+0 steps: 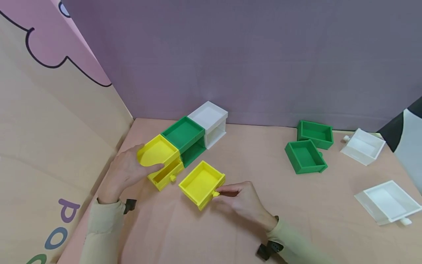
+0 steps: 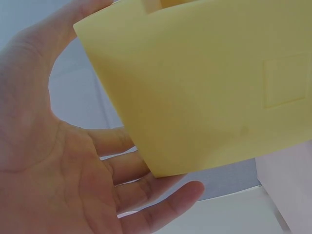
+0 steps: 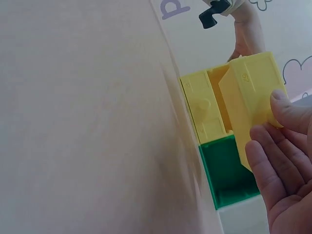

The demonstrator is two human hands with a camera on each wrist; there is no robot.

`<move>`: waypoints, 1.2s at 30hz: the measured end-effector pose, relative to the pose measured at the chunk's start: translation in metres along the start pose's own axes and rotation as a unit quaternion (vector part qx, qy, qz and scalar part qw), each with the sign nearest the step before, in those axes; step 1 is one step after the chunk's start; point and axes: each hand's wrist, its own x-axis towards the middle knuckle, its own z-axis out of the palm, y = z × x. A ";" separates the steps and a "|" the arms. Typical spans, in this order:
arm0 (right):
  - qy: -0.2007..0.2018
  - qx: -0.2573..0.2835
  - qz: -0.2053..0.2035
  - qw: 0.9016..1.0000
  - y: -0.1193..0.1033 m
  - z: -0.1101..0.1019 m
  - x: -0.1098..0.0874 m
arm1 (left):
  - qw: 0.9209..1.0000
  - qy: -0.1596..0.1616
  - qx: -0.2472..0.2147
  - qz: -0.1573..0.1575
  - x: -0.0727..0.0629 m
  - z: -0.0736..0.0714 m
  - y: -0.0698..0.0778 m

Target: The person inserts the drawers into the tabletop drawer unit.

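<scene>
A yellow drawer casing point(image 1: 159, 149) stands at the left end of a row, beside a green casing point(image 1: 183, 132) and a white casing point(image 1: 208, 115). My left hand point(image 1: 125, 171) grips the yellow casing, with the thumb on its near side and the other fingers round the far side. Low in that casing sits a yellow drawer point(image 1: 170, 175), pulled partly out, its knob facing front. My right hand point(image 1: 245, 201) pinches the knob of a second yellow drawer point(image 1: 202, 182), which is apart from the casing, in front of it. In the right wrist view this drawer point(image 3: 256, 87) partly covers the row.
Two green drawers point(image 1: 304, 157) lie to the right, touching or nearly so. Farther right are a white drawer point(image 1: 366, 146) near the back and another white drawer point(image 1: 390, 203) closer in. A grey wall point(image 1: 250, 62) rises behind the table, and a printed panel point(image 1: 49, 121) borders the left.
</scene>
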 end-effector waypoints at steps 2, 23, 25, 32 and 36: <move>-0.004 0.004 -0.002 1.000 -0.001 0.005 0.002 | 1.000 -0.001 -0.001 -0.002 0.000 0.000 -0.001; -0.003 0.016 -0.017 1.000 -0.010 0.040 0.025 | 1.000 -0.009 -0.003 -0.011 0.000 0.000 0.000; -0.003 0.020 -0.024 1.000 -0.011 0.041 0.027 | 1.000 -0.009 0.000 -0.013 0.000 -0.001 0.000; -0.004 0.025 -0.032 0.999 -0.010 0.047 0.034 | 1.000 -0.012 0.009 -0.014 0.000 -0.002 -0.001; -0.002 0.031 -0.033 0.999 -0.008 0.053 0.038 | 1.000 -0.016 0.007 -0.016 0.000 -0.002 -0.001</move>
